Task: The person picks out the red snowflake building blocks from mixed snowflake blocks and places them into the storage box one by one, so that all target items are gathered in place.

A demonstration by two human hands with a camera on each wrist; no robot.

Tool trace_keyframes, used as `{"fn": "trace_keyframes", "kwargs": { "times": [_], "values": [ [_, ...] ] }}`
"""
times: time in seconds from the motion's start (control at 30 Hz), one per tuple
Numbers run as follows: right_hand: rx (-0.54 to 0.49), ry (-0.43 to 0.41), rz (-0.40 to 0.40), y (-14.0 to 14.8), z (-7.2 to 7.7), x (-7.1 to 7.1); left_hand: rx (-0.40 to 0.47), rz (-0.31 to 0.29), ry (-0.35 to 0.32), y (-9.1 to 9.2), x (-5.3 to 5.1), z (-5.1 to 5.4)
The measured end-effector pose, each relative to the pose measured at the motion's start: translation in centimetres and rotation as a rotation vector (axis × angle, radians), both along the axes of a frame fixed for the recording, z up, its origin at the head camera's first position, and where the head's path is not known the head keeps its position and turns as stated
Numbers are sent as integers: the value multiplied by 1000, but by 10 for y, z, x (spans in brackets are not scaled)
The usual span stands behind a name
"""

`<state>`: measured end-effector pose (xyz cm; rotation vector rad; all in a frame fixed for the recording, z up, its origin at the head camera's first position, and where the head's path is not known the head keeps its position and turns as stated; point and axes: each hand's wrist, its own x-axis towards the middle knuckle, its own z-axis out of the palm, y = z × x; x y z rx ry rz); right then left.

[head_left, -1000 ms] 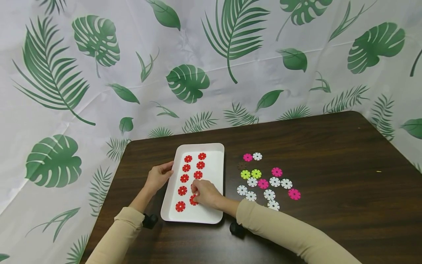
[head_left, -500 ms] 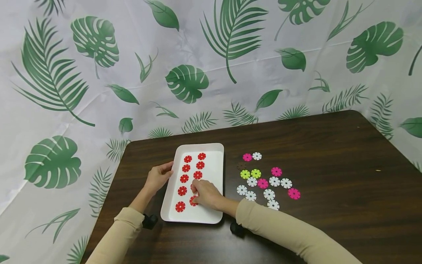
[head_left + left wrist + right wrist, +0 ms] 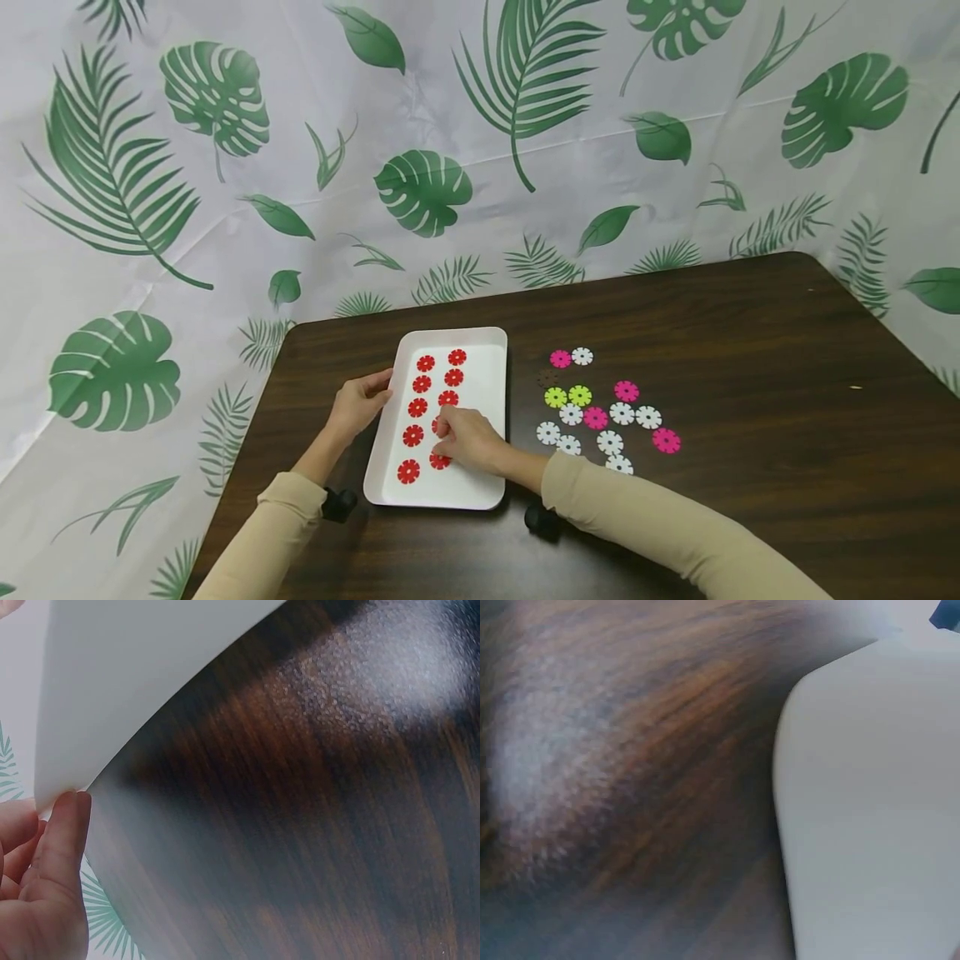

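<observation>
A white tray point(image 3: 491, 367) holds red notched discs point(image 3: 408, 472) set out in two columns. My left hand point(image 3: 358, 407) pinches the tray's left rim; in the left wrist view the thumb and fingers of that left hand point(image 3: 52, 877) meet at the tray edge point(image 3: 112, 697). Over the right column, my right hand point(image 3: 471, 440) has its curled thumb and index finger around one red disc point(image 3: 436, 427), which they partly cover. Just below the thumb lies another red disc point(image 3: 439, 462), also partly hidden. The right wrist view shows only the tray's outer side point(image 3: 870, 787) and tabletop.
Right of the tray, white discs point(image 3: 622, 413), pink discs point(image 3: 666, 441), two yellow-green discs point(image 3: 580, 396) and a faint dark brown disc point(image 3: 548, 378) lie loose on the dark wooden table point(image 3: 750, 358). A leaf-patterned cloth point(image 3: 337, 208) hangs behind.
My right thumb has shifted slightly upward, leaving more of the lower red discs visible. The left hand keeps its place on the rim. The head view has drifted a little.
</observation>
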<state>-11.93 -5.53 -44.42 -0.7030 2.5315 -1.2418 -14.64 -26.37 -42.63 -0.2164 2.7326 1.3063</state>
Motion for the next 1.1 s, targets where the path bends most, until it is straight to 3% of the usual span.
{"fn": "trace_keyframes", "kwargs": {
  "times": [0.33,0.6,0.9,1.1],
  "values": [
    [-62,-1,18,7,16,0,-11,2,7,-1,0,1],
    [-114,28,11,35,26,-8,-21,-14,16,-3,0,2],
    [-134,109,-58,109,35,-28,-43,-18,-20,-9,0,-1],
    [-50,186,-150,170,40,-40,-128,-44,35,-11,-1,11]
  ]
}}
